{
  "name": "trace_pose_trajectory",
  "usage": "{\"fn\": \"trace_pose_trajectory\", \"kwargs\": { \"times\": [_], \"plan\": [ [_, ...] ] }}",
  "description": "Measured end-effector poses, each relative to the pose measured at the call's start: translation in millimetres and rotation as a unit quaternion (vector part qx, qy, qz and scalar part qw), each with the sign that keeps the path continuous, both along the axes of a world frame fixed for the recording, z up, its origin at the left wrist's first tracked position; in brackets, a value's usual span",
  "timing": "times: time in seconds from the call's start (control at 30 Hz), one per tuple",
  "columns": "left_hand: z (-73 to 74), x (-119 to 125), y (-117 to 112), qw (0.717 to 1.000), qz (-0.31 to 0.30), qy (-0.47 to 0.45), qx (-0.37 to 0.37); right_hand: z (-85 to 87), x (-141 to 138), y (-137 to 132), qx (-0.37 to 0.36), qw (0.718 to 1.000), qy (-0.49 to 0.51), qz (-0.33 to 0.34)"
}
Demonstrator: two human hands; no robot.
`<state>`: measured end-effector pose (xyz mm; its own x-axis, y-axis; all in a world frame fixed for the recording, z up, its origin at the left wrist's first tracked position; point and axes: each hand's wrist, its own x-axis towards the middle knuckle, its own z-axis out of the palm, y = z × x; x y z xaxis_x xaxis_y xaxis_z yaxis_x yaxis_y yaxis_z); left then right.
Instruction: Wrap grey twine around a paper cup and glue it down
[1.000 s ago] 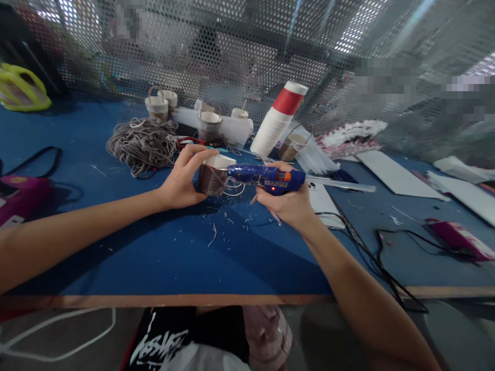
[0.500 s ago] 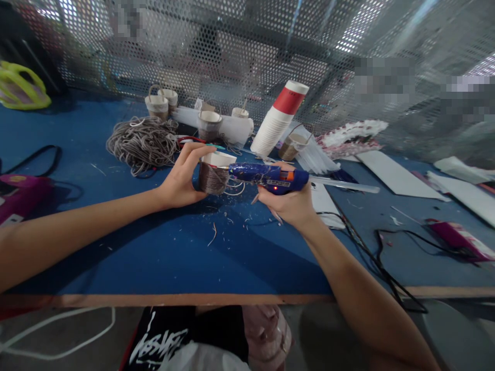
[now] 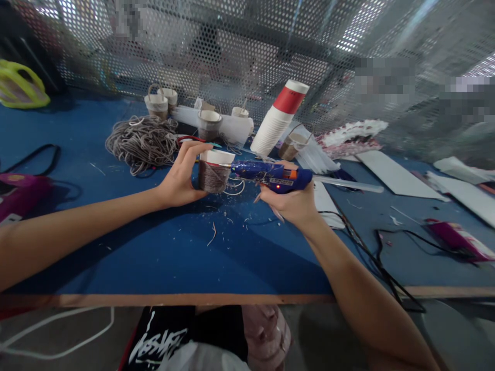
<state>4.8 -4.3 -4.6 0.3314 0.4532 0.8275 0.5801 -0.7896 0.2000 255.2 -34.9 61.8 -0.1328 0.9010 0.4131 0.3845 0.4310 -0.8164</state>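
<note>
My left hand [image 3: 181, 178] grips a paper cup [image 3: 213, 176] from its left side, thumb low and fingers at the rim. Grey-brown cord is wound around most of the cup, leaving a white band at the top. My right hand [image 3: 288, 202] is wrapped around a blue glue gun [image 3: 266, 174] with a lit red light and a clear glue stick [image 3: 350, 184] jutting from its back. The nozzle is at the upper edge of the cord; whether it touches cannot be told. A loose loop of pale cord [image 3: 236, 190] lies behind the cup.
A heap of grey cord [image 3: 141, 141] lies behind my left hand. Cord-wrapped cups with handles [image 3: 209, 125] and a leaning stack of paper cups [image 3: 276, 121] stand at the back. Black cables [image 3: 377, 265] run along the right; white boards [image 3: 400, 175] lie beyond.
The glue gun has shifted slightly to the right along the cup's upper cord edge. My left hand and the cup have barely moved.
</note>
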Motion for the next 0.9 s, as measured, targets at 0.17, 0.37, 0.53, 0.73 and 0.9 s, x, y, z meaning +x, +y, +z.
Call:
{"fn": "trace_pose_trajectory", "kwargs": {
  "times": [0.17, 0.37, 0.53, 0.73, 0.9],
  "plan": [
    [-0.3, -0.4, 1.4, 1.000, -0.010, -0.010, 0.003, -0.5, 1.3, 0.0, -0.005, 1.000, -0.007, 0.007],
    [-2.5, 0.8, 5.7, 0.998, -0.031, -0.040, 0.022, 2.3, 1.7, -0.2, 0.017, 1.000, -0.014, 0.003],
    [-4.6, 0.9, 8.1, 0.998, -0.032, -0.049, 0.021, 4.1, 1.4, -1.6, 0.038, 0.999, -0.019, 0.001],
    [-6.4, -1.0, 9.9, 0.997, -0.052, -0.058, 0.017, 2.2, 3.2, -1.3, 0.017, 0.999, -0.022, -0.016],
    [-8.6, -2.1, 11.3, 0.995, -0.068, -0.073, -0.003, 3.1, 3.4, -1.0, 0.027, 0.999, -0.037, -0.026]
  ]
}}
